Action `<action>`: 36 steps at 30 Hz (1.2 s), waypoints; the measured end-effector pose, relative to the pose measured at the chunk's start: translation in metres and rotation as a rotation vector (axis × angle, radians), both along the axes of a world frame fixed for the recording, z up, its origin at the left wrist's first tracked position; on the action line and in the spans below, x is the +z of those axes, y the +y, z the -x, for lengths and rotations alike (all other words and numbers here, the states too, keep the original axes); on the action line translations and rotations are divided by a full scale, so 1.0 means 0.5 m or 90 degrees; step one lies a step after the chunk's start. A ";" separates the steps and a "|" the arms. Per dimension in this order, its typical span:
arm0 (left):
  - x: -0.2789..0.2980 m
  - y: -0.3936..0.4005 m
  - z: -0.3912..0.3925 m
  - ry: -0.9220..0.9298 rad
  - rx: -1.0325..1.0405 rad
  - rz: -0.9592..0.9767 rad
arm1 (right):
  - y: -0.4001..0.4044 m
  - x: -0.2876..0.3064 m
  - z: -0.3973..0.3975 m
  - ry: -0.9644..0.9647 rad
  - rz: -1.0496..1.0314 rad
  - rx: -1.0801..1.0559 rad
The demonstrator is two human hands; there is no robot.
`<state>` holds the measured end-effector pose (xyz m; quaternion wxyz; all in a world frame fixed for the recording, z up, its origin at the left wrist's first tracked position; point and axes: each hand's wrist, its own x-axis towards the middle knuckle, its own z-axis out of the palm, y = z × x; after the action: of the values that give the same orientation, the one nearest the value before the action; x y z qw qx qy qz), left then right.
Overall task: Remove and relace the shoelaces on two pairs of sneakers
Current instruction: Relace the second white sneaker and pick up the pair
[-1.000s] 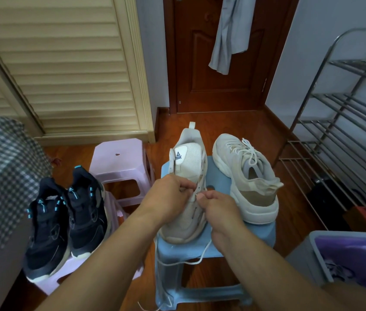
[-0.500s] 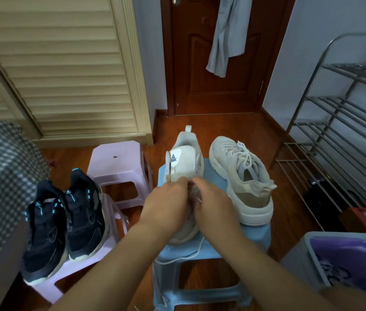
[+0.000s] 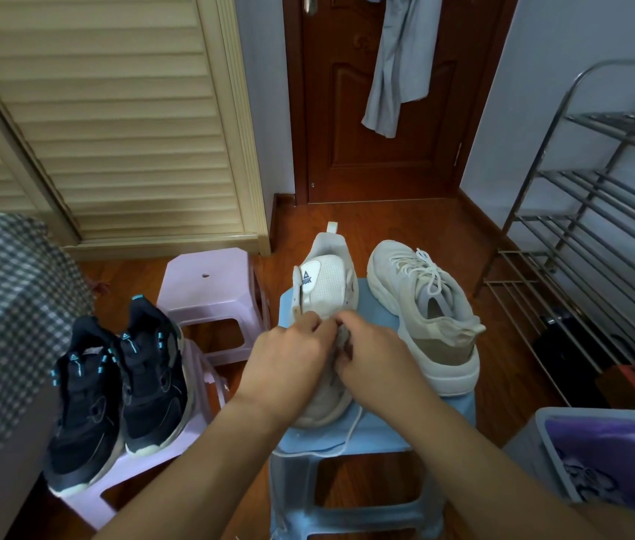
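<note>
Two hands meet over the lace area of the near white sneaker, which stands on the blue stool with its tongue lifted and its heel away from the person. The left hand and the right hand both have their fingers curled in toward the eyelets, and they appear to pinch the white shoelace between them, though the exact grip is hidden behind the knuckles. A loose run of that lace trails from under the hands, over the stool's front edge and down.

Its partner, the laced white sneaker, stands just beside it on the same stool, bow tied. The pair of black sneakers waits on the pink stool to the left, well apart from the hands, laces in place.

My reading is that the step in hand is working the lace through the eyelets of the first white shoe; whether it is coming out or going back in cannot be told. Either way, most of the task looks still ahead. The next move calls for a firm pinch near the lace tip and a steady pull along the eyelet's line, with the other hand bracing the upper so the shoe does not slide on the smooth plastic.
</note>
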<state>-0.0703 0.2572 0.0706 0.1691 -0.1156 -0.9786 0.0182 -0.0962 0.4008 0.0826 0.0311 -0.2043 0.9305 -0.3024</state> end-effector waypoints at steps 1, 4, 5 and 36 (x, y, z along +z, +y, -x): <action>0.001 0.005 -0.003 0.009 0.012 0.010 | -0.001 0.002 0.002 -0.010 0.000 0.001; 0.017 0.024 -0.012 -0.009 0.058 0.004 | -0.005 0.003 0.004 -0.032 -0.001 -0.002; 0.022 0.025 -0.010 -0.011 0.066 -0.020 | -0.006 0.004 0.003 -0.036 -0.006 -0.002; 0.076 -0.056 -0.102 -0.321 0.285 -0.665 | -0.005 -0.008 -0.064 -0.426 0.285 -0.242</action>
<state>-0.0194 0.2290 0.1085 -0.0411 0.1894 -0.8685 -0.4562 -0.0641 0.3982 0.0787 0.2293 0.0781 0.8017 -0.5465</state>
